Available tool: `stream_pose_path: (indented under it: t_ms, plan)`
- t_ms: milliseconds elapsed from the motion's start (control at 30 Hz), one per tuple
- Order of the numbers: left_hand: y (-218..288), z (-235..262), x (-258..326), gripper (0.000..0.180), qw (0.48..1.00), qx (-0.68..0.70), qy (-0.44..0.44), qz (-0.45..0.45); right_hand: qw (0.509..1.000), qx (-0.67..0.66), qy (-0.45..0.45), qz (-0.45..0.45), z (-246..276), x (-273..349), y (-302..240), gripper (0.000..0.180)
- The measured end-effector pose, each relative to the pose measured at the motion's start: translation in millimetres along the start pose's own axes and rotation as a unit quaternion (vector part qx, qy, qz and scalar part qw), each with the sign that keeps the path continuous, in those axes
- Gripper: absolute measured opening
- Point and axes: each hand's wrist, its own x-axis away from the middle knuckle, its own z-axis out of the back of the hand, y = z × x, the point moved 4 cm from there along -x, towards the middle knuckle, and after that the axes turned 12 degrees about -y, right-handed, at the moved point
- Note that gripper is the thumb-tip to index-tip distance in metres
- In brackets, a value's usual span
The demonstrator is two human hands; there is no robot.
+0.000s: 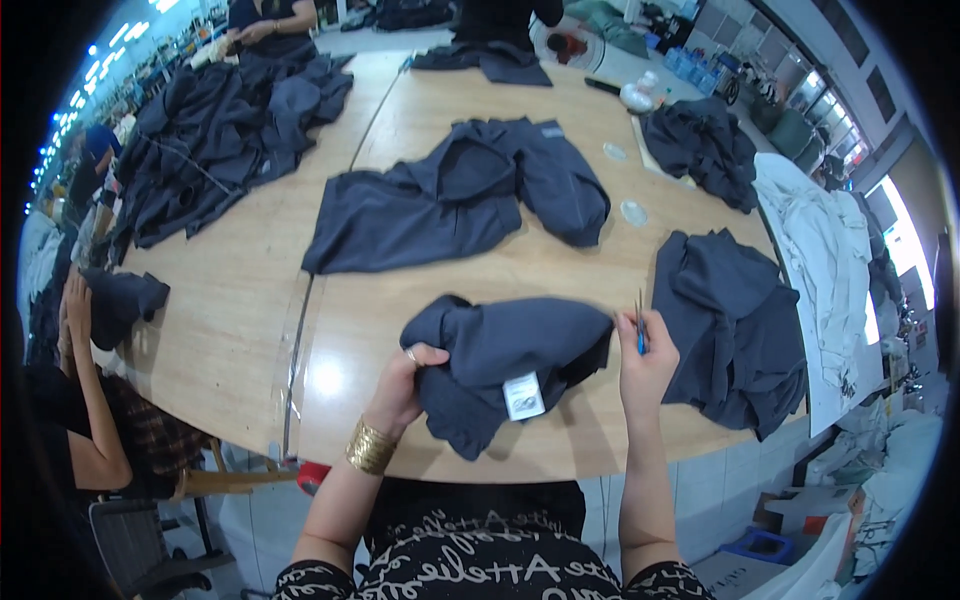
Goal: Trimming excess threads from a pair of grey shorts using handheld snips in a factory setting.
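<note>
Dark garment (500,365) bunched at the near edge of the wooden surface (230,330), white label (523,395) turned up. Left hand (405,385) gripping its left side, fingers closed on the cloth. Right hand (648,360) just beside its right end, fingers closed around small blue-handled snips (640,325), blades up and apart from the cloth. Judged as mid-way: one garment in hand; a second spread flat (455,200) further away, a crumpled heap (730,340) at the right, a big pile (220,140) far left. Impossible to tell which are finished. Containers: blue crate (758,546) on the floor near right, contents not visible.
</note>
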Motion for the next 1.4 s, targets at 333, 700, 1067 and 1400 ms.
stream_pose_path:
  t_ms: [333,700,1067,1400]
  plan:
    - [-2.0,-13.2,4.8,0.043,0.993,-0.104,0.042,-0.031,0.992,-0.086,-0.068,0.066,-34.0,49.1,-20.1,0.007]
    - [-10.7,22.9,20.8,0.063,0.985,-0.15,0.005,0.086,0.858,-0.397,-0.014,-0.325,-51.4,59.9,64.5,0.012]
    - [-40.1,-10.8,3.6,0.066,0.992,-0.112,0.018,0.06,0.891,-0.369,-0.196,-0.179,-105.1,79.3,19.8,0.011]
    - [-50.3,31.4,9.1,0.046,0.995,0.094,0.004,0.016,0.908,-0.341,-0.084,-0.229,-58.4,38.0,76.2,0.022]
